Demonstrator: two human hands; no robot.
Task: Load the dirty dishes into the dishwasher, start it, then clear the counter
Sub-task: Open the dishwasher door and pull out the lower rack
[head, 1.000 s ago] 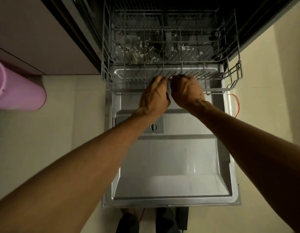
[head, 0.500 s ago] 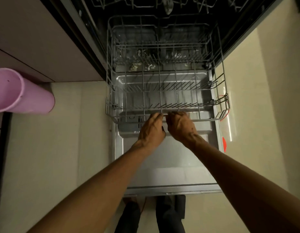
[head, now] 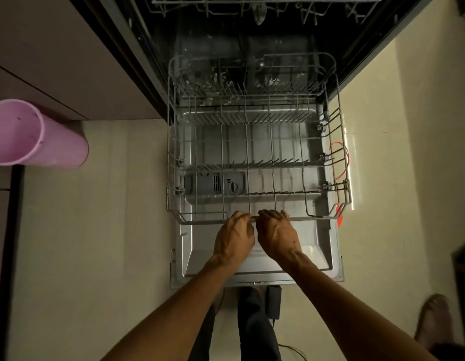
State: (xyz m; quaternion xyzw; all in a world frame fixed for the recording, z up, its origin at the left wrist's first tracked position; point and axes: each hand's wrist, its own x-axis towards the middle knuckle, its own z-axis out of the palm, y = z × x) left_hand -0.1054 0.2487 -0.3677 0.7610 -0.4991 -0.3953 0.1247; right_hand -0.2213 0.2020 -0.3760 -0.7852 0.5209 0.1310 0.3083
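Observation:
The dishwasher stands open, its steel door [head: 317, 246] lying flat in front of me. The grey wire lower rack [head: 252, 157] is drawn out over the door and holds no dishes. My left hand [head: 234, 239] and my right hand [head: 277, 234] sit side by side at the middle of the rack's front bar, fingers curled over it. Part of the upper rack [head: 265, 6] shows at the top edge, inside the dark tub. A detergent dispenser [head: 215, 183] is visible through the rack wires.
A pink plastic bin [head: 30, 134] stands on the floor to the left, beside the cabinet front [head: 56, 61]. A red wire [head: 343, 157] loops by the door's right side. Another person's foot [head: 432, 321] is at the lower right. My legs are below the door edge.
Both hands have pulled the lower rack toward me, from just at the tub's mouth to nearly fully out over the door. The upper rack has come into view.

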